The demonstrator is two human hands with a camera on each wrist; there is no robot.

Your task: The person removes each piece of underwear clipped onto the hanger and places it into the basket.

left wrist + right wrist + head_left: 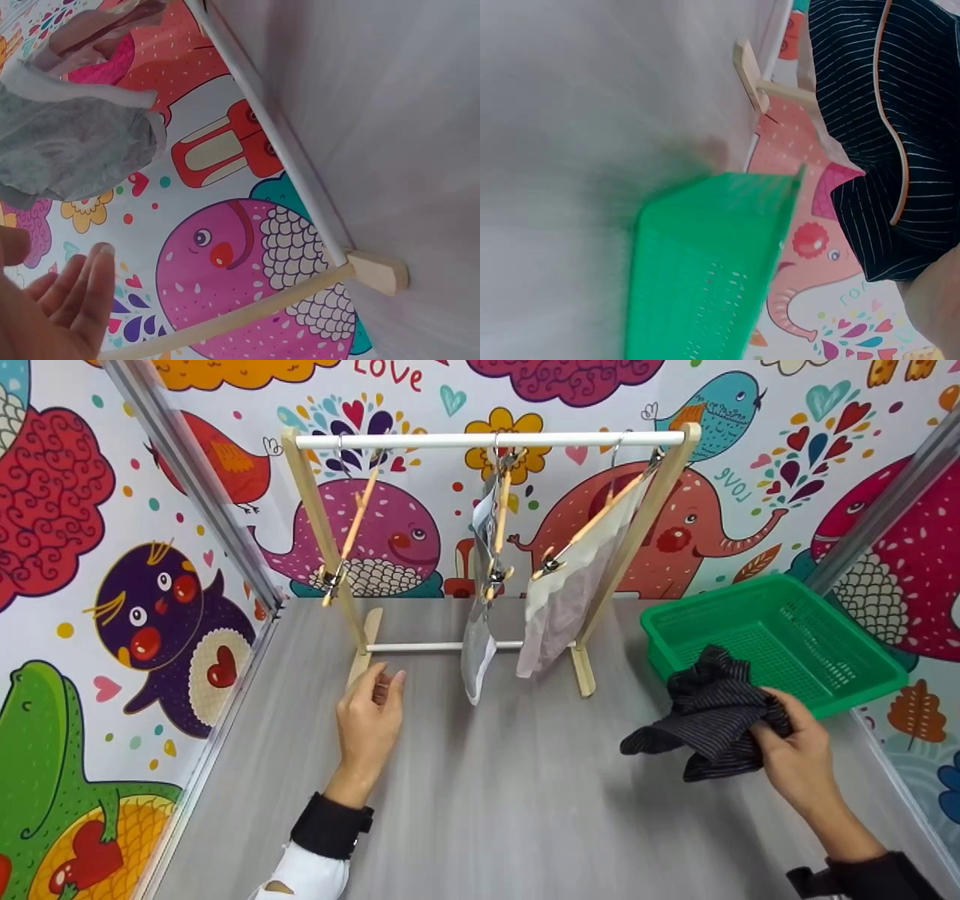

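Right hand (801,757) has the dark striped cloth (709,724) pinched at one end, up beside the green basket (712,611); left hand (370,718) is loosely half-curled, holding nothing. Cloth's probably light and super floppy, so gripping two spread edges beats one bunch.

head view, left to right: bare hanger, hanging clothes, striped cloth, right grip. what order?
bare hanger → gray hanging garment → pale pinkish hanging garment → dark striped cloth → right grip, holding that cloth
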